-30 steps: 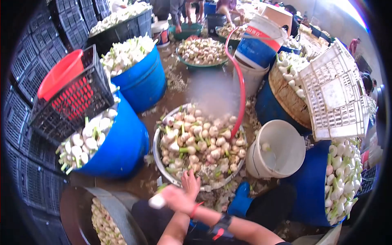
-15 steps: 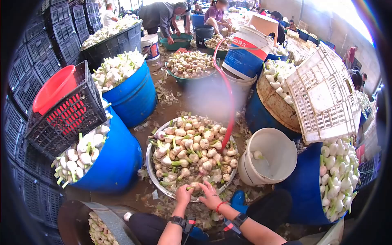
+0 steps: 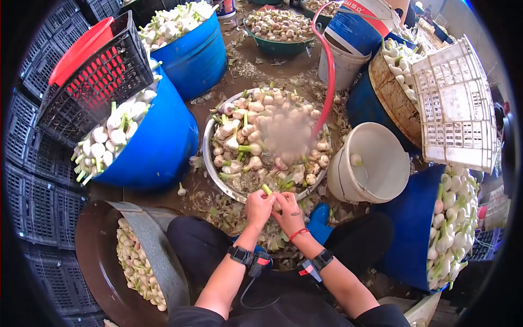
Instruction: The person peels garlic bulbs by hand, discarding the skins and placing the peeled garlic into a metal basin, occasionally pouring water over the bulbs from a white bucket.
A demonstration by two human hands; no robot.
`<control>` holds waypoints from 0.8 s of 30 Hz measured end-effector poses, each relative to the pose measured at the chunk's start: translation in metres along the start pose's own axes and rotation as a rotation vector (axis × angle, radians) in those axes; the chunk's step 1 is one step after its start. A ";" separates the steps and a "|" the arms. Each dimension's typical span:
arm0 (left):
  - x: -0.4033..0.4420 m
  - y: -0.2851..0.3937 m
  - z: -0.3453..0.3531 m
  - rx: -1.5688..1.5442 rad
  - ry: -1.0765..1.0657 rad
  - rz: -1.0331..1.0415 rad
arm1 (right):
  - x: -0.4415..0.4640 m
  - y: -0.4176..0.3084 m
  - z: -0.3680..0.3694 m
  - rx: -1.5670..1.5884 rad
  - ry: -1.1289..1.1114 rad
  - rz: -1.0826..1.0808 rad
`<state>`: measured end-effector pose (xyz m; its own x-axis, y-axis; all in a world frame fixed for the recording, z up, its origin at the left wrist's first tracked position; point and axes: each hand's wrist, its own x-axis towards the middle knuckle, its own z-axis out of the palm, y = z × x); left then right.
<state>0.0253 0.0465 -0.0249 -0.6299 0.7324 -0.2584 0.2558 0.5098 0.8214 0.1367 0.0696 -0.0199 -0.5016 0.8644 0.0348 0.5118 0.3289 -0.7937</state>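
Observation:
My left hand (image 3: pixel 259 209) and my right hand (image 3: pixel 289 214) meet at the near rim of a wide metal basin (image 3: pixel 208 158). Between them is a garlic bulb (image 3: pixel 267 189), its cut green stem sticking up past my left fingers; most of the bulb is covered by my fingers. Both hands are closed on it, fingertips pinched together. Unpeeled garlic bulbs (image 3: pixel 252 147) with short green stems fill the basin. A blurred patch hides part of the heap. Peeled skins (image 3: pixel 229 218) litter the ground below my hands.
On the right stand a white bucket (image 3: pixel 340 174) with a bulb inside and a blue tub (image 3: pixel 403 229) of white garlic. A red hose (image 3: pixel 330 82) arches into the basin. Left are a blue barrel (image 3: pixel 158 147), a black crate (image 3: pixel 103 82) and a tilted metal tub (image 3: pixel 163 250) of garlic.
My view has tilted down, so the basin sits higher in the picture. My hands have drawn back from the basin's heap to its near rim, closing together on the garlic bulb.

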 end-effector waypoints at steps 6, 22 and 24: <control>0.013 -0.028 0.008 -0.627 -0.225 -0.302 | -0.006 -0.001 -0.002 -0.006 0.014 0.012; -0.006 0.003 -0.038 -1.155 -0.817 -0.285 | 0.001 0.015 -0.024 1.704 -0.633 0.617; -0.009 0.002 -0.027 -1.134 -0.663 -0.274 | 0.001 0.013 -0.016 1.568 -0.611 0.660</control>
<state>0.0121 0.0287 -0.0071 -0.0080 0.9110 -0.4123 -0.7688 0.2581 0.5851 0.1534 0.0809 -0.0205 -0.8541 0.3240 -0.4069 -0.1703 -0.9133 -0.3699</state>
